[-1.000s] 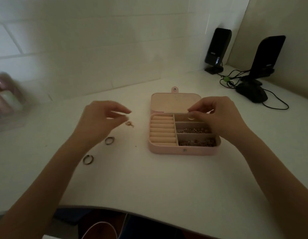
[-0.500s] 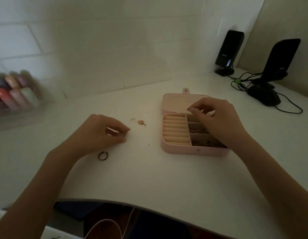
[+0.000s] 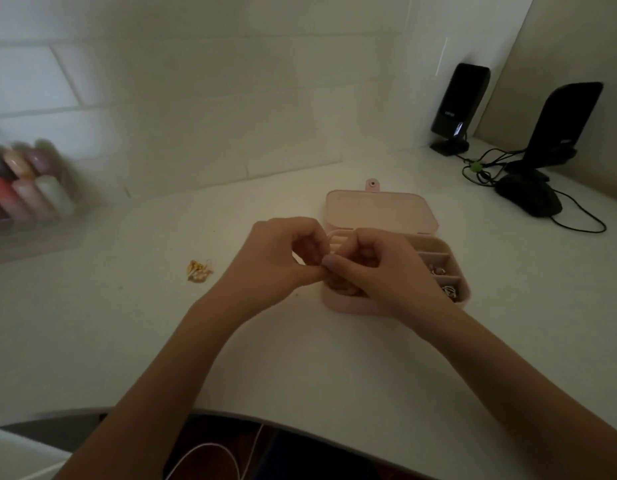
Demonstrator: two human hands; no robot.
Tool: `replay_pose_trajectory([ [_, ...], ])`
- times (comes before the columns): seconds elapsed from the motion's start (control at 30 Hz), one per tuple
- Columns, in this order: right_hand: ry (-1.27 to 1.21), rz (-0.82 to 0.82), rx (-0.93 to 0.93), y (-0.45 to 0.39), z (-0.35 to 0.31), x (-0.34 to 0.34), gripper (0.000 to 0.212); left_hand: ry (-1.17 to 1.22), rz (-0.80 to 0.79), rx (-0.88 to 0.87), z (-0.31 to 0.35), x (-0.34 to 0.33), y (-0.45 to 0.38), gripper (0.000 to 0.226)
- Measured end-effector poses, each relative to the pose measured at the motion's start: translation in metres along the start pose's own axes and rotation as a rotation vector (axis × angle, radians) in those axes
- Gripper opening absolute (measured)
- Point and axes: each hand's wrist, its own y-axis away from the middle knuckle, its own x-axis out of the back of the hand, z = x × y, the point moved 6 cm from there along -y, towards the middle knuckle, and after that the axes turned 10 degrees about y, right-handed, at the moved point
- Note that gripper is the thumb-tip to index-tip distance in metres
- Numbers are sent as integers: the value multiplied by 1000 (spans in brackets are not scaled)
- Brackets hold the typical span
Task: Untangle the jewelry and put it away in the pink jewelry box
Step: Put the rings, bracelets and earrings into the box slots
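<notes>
The pink jewelry box (image 3: 348, 304) lies open on the white table, its lid (image 3: 379, 211) folded back. My left hand (image 3: 276, 258) and my right hand (image 3: 386, 268) meet fingertip to fingertip over the box's left side, above the ring rolls. The left fingers are pinched on a small ring that they mostly hide; the right thumb presses against them. The right-hand compartments hold small jewelry (image 3: 438, 270). A tangled gold piece (image 3: 199, 270) lies on the table left of my hands.
A clear tray of coloured bottles (image 3: 26, 192) stands blurred at the far left by the wall. Two black speakers (image 3: 459, 105) (image 3: 563, 123), a black mouse (image 3: 528, 199) and cables sit at the back right. The table's curved front edge (image 3: 300, 426) is near my body.
My left hand lifted off the table by the rings and moved right to the box. My right hand shifted from the back compartment to the ring rolls. No rings show on the table now.
</notes>
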Motion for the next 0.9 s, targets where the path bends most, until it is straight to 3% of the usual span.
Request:
replay_pose_trajectory([
  [0.27,155,-12,11,-3,4,14,12,50,10,-12,2,-12,-9,28],
  [0.5,404,292,-46,-13,14,81,7,46,5,-16,0,-11,-22,24],
  [0.67,626,217,-111,-16,35,84,6,59,-7,45,-15,-15,-19,20],
  [0.9,785,271,-71,-16,36,85,13,54,-6,36,-19,-11,-17,18],
])
